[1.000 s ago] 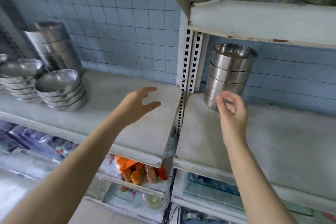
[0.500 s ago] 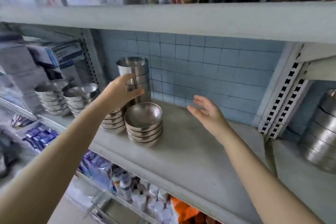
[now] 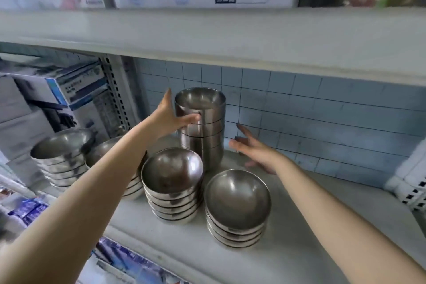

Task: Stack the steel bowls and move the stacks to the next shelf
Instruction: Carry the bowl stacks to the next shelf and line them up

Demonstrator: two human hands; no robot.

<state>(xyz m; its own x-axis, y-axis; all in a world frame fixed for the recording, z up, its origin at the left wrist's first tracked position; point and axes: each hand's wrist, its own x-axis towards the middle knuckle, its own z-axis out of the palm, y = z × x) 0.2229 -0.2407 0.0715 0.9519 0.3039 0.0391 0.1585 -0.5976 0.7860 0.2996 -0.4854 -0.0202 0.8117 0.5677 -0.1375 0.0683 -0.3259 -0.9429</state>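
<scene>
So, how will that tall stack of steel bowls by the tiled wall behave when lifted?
Probably top-heavy: the tall stack is narrow for its height; it may tip or split at a seam. Its polished sides look slippery. Several nested bowls likely need both hands; only the left hand touches it.

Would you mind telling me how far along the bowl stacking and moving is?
Stacking looks done: the bowls here sit in a tall stack and four low stacks. In hand: the left hand touches the tall stack and the right hand reaches open beside it, neither gripping. Left: lifting it and moving every stack off this shelf.
</scene>
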